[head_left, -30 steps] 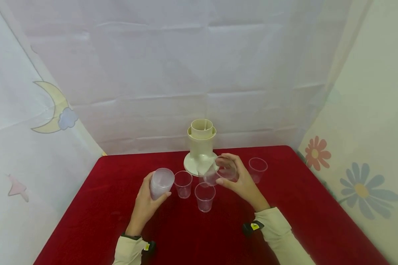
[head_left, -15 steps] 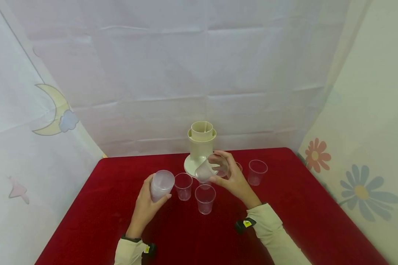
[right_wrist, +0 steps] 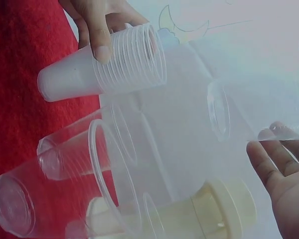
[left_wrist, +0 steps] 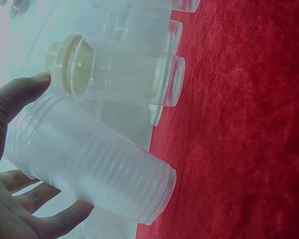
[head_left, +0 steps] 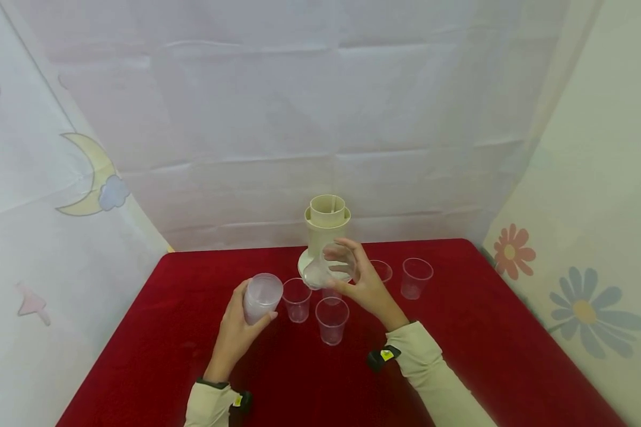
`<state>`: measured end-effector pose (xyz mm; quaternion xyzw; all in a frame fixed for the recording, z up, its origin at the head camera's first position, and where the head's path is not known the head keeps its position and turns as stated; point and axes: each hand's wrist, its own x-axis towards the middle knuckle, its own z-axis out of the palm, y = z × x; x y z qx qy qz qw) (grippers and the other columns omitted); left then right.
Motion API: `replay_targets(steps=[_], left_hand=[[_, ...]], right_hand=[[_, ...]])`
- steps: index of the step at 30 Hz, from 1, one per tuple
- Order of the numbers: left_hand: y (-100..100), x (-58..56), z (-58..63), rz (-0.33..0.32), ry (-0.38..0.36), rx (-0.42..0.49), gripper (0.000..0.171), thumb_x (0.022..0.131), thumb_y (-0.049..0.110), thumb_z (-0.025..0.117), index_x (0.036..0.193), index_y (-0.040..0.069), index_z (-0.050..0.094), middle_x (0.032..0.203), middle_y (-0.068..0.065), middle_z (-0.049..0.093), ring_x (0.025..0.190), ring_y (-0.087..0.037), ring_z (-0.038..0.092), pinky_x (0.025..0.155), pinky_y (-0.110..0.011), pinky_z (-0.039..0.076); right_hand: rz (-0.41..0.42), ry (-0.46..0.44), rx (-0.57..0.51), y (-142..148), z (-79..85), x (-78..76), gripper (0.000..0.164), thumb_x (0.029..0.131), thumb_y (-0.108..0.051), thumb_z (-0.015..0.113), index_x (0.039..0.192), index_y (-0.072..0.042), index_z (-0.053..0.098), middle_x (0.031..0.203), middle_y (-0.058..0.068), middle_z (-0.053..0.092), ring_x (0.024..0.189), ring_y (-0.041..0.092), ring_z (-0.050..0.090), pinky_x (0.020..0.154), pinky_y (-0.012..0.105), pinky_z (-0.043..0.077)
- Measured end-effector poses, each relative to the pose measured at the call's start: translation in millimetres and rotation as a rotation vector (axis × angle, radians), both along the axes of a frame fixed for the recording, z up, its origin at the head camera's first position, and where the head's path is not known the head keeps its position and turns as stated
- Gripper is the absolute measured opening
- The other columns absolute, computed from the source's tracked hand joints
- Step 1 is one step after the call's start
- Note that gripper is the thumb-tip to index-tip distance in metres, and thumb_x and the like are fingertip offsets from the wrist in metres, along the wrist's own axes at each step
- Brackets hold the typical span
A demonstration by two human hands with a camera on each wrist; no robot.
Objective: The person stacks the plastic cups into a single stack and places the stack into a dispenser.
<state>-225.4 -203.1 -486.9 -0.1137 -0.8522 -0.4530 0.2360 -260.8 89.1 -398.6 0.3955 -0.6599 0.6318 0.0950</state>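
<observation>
My left hand (head_left: 235, 333) grips a stack of nested clear plastic cups (head_left: 262, 298) above the table, mouths up and leaning slightly. In the left wrist view the thumb (left_wrist: 32, 87) lies near the rims, with the other fingers round the far side. My right hand (head_left: 367, 287) holds a single clear cup (head_left: 316, 274) tipped over, its base pointing left, in front of the cream stand. In the right wrist view this cup (right_wrist: 239, 112) is cut by the frame edge. Upright cups stand between the hands: one at left (head_left: 297, 305), one nearer (head_left: 332, 325), another partly hidden behind.
A cream cylindrical stand (head_left: 320, 237) on a round base is at the back middle of the red-covered table (head_left: 155, 344). Two more cups stand right of it: one (head_left: 386, 268) partly behind my right hand, one (head_left: 415, 280) farther right. White cloth (head_left: 246, 118) hangs behind.
My right hand has moved left with the tipped cup, now in front of the cream stand. A cup to its right has come into sight. My left hand and its stack have barely moved.
</observation>
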Motion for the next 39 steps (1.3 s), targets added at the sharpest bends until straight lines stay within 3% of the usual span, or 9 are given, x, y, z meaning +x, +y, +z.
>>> replay_targets(steps=[7, 17, 23, 39], left_hand=[[-0.2, -0.5, 0.4, 0.002, -0.004, -0.002, 0.088, 0.075, 0.025, 0.089, 0.147, 0.014, 0.039, 0.134, -0.014, 0.054, 0.112, -0.034, 0.057, 0.089, -0.060, 0.051], [-0.2, -0.4, -0.6, 0.004, 0.000, 0.001, 0.088, 0.074, 0.025, 0.089, 0.146, 0.014, 0.040, 0.134, -0.013, 0.054, 0.112, -0.033, 0.057, 0.089, -0.059, 0.051], [-0.7, -0.9, 0.3, 0.008, -0.001, 0.002, 0.089, 0.074, 0.024, 0.090, 0.147, 0.014, 0.040, 0.133, -0.013, 0.055, 0.111, -0.033, 0.057, 0.089, -0.060, 0.051], [0.2, -0.3, 1.6, 0.011, -0.011, -0.002, 0.089, 0.074, 0.025, 0.089, 0.147, 0.014, 0.039, 0.134, -0.014, 0.055, 0.112, -0.034, 0.057, 0.090, -0.061, 0.050]], right_hand=[[-0.011, -0.003, 0.014, -7.6, -0.5, -1.9, 0.074, 0.089, -0.008, 0.075, 0.148, -0.004, 0.030, 0.136, 0.023, 0.053, 0.128, 0.038, 0.050, 0.102, 0.058, 0.044], [0.023, -0.031, -0.001, -16.6, 0.5, -2.5, 0.077, 0.089, -0.020, 0.077, 0.148, -0.004, 0.030, 0.136, 0.024, 0.052, 0.128, 0.041, 0.050, 0.103, 0.059, 0.043], [0.026, -0.030, -0.002, -20.6, 1.3, -3.8, 0.076, 0.089, -0.013, 0.076, 0.148, -0.003, 0.030, 0.137, 0.022, 0.052, 0.129, 0.038, 0.049, 0.104, 0.060, 0.040], [0.057, -0.024, -0.017, -35.0, -0.1, -9.1, 0.082, 0.089, -0.028, 0.078, 0.147, 0.000, 0.028, 0.138, 0.021, 0.054, 0.129, 0.039, 0.050, 0.105, 0.054, 0.043]])
